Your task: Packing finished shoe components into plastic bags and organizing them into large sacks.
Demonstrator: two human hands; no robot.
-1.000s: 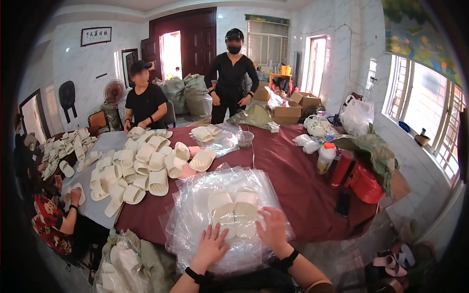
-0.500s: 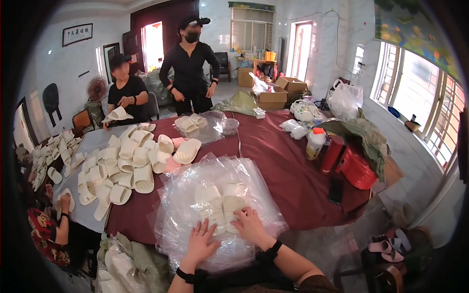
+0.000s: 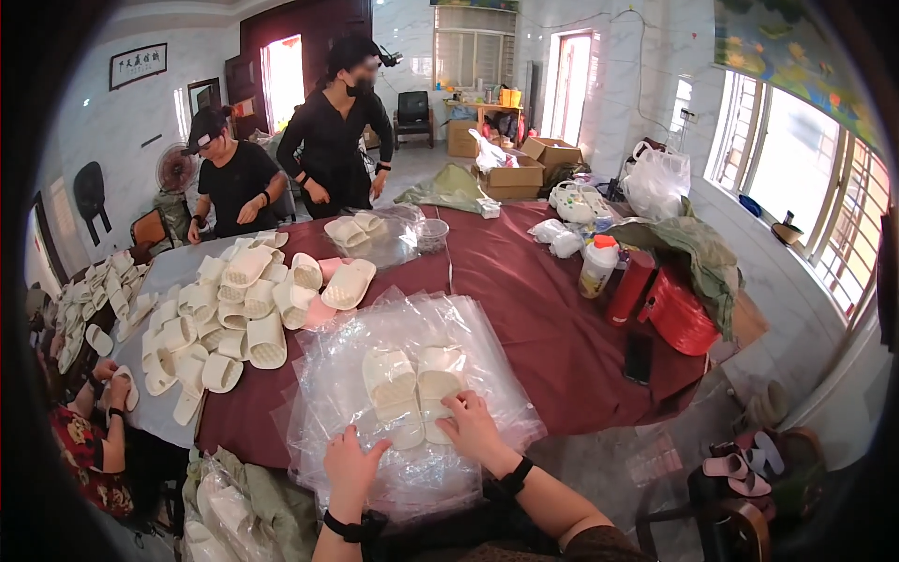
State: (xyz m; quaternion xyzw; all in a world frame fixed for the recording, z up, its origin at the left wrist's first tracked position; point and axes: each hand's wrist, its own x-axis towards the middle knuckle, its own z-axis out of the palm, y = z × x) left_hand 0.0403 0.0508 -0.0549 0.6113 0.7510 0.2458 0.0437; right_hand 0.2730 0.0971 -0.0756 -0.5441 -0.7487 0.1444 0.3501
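Note:
A pair of cream slippers (image 3: 391, 379) lies side by side on a stack of clear plastic bags (image 3: 328, 379) in front of me. The pair appears to be inside or under clear film, though glare hides its exact edges. My right hand (image 3: 473, 433) is at the right slipper's near end, its fingers bent over the edge and touching it. To the left and nearer me, my left hand (image 3: 352, 465) is over the bags with thumb and fingers apart, holding nothing. A heap of loose cream slippers (image 3: 248, 267) covers the table beyond, at the left.
Bagged slippers (image 3: 225, 501) stand below the table's front left edge. On the right are a white bottle with an orange lid (image 3: 597, 265), a red cylinder (image 3: 630, 288), a red roll (image 3: 681, 314) and a dark phone (image 3: 638, 358). Co-workers (image 3: 234, 183) are at the far side and left.
My left hand has drawn left off the bag beside the slippers, its thumb now spread. The right hand stays by the right slipper. A far co-worker has let go of a slipper.

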